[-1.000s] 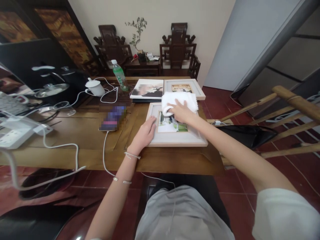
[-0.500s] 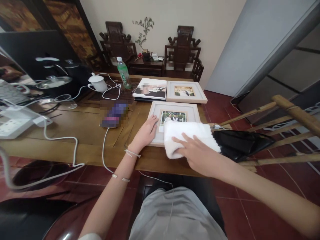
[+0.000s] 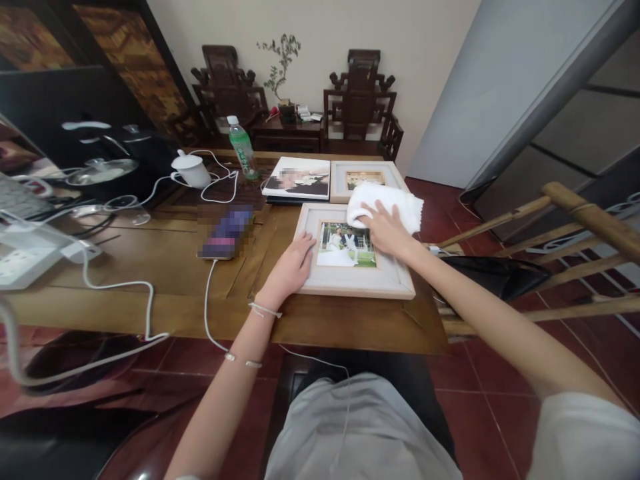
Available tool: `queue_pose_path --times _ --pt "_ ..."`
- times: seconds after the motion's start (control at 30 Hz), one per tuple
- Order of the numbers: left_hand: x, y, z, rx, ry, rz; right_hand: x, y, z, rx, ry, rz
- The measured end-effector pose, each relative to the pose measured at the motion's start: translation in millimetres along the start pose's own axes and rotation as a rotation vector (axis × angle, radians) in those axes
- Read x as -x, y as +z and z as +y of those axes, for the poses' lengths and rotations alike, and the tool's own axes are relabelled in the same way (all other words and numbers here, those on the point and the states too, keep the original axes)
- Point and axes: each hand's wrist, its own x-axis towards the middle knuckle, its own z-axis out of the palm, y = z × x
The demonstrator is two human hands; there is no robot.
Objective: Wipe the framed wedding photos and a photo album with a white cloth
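Observation:
A pale picture frame with a photo of two people lies flat near the front edge of the wooden table. My left hand rests on its left side, fingers stretched out over the border. In my right hand is a folded white towel, held over the frame's far right part. The towel also overlaps the near side of a second picture frame behind. To the left of that second frame lies a photo album with a white and dark cover, on top of a dark item.
Left of the frame lies a phone on a white cable. Further back stand a green bottle and a lidded white cup. A power strip sits at the far left. A bamboo chair stands at the right.
My right hand has moved the towel away from me, from the frame's near right part to its far edge, uncovering the photo. My left hand stays on the frame's left side.

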Motion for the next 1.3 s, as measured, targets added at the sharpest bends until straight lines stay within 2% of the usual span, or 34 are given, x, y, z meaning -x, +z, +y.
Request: queue_pose_path --times 0.13,0.37,0.5,0.67,0.83,1.03,1.17,1.3 --pt "-1.2 -1.6 4.6 0.004 -0.007 -0.002 8.3 -4.6 -27.1 -0.022 -0.051 -0.071" --pt "-1.5 -7.5 17.4 0.106 -0.081 0.021 75.4 -45.2 -88.9 -0.243 -0.305 -0.307" --pt "-0.8 -11.9 21.7 0.185 -0.171 0.048 90.9 -54.2 -103.7 -0.27 -0.409 -0.278" --pt "-1.5 -11.7 18.9 0.209 -0.21 0.075 59.1 -39.2 -102.3 -0.27 -0.376 -0.234" --pt "-1.5 -7.5 13.7 0.13 -0.157 0.055 7.5 -22.5 -93.9 -0.127 -0.278 -0.135" --pt "-1.3 -6.0 10.7 0.064 -0.151 0.031 -43.6 -8.4 -85.8 0.0 -0.24 -0.007" --pt "-1.6 -4.0 9.5 0.041 -0.129 0.012 -56.4 -4.8 -70.9 0.007 -0.183 0.004" --pt "-1.5 -1.8 7.7 0.025 -0.115 -0.008 -46.8 -5.5 -41.3 -0.014 -0.094 -0.025"
